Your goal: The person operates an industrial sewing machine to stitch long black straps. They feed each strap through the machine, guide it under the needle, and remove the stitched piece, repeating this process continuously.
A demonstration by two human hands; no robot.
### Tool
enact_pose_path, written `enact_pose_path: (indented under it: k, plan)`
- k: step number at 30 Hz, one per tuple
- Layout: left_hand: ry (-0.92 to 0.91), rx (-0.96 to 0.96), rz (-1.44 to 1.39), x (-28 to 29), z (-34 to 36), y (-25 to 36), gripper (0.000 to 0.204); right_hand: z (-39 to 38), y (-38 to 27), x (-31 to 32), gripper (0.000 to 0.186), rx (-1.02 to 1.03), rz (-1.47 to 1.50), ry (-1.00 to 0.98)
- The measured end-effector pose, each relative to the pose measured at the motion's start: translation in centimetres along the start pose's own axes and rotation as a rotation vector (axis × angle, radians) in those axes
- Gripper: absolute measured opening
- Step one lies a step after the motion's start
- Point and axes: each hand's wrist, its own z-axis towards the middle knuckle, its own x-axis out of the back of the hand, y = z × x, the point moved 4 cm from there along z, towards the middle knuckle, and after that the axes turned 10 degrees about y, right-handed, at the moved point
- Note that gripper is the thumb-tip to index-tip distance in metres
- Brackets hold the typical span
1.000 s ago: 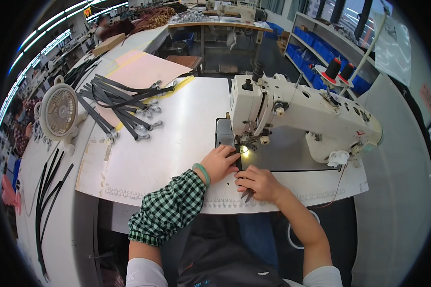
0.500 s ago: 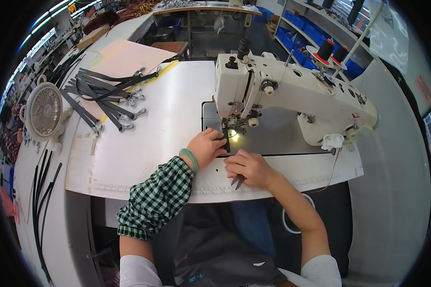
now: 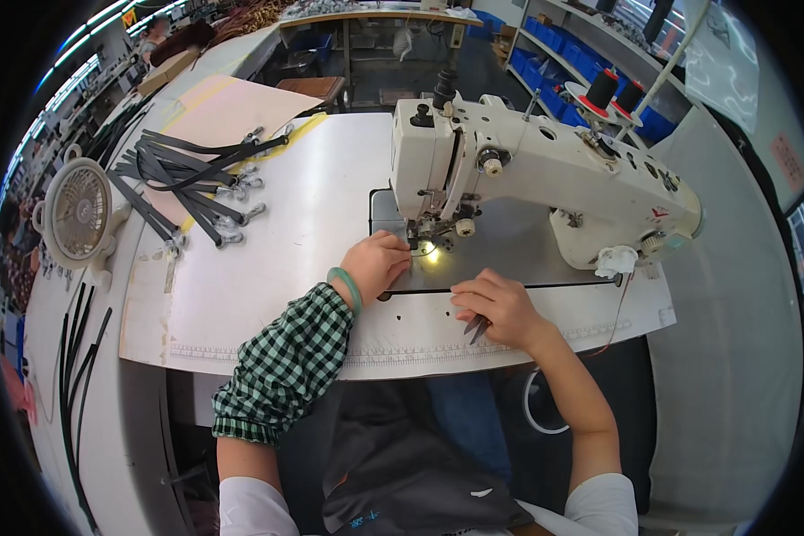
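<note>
My left hand (image 3: 375,263) rests at the left of the needle area of the white sewing machine (image 3: 518,165), its fingers bent and pressed together by the presser foot (image 3: 414,234). What they hold, if anything, is hidden under them. On the white table front, to the right of the needle, my right hand (image 3: 500,310) is closed around thread snips (image 3: 477,328), whose dark blades stick out below the fingers toward me. A small lamp lights the metal bed (image 3: 509,250). Small dark specks lie on the tabletop between my hands.
Black straps with metal clasps (image 3: 188,183) lie piled at the left on a pink sheet (image 3: 241,107). A small white fan (image 3: 80,214) stands beyond the table's left edge, above loose black strips (image 3: 76,357). Thread spools (image 3: 602,89) stand behind the machine.
My right hand has moved right, away from the needle, with the snips. My left hand has shifted slightly left, and the black strip seen by its fingertips no longer shows.
</note>
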Motion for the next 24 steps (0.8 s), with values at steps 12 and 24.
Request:
enact_pose_path:
  k: [12, 24]
  plan:
    - [0.105, 0.167, 0.082, -0.5, 2.0, -3.0, 0.015, -1.5, 1.4, 1.6, 0.018, -0.074, 0.008, 0.124]
    - [-0.050, -0.018, 0.077, -2.5, 3.5, -6.4, 0.018, -5.1, 13.4, 19.0, 0.035, -0.612, -0.207, 1.206]
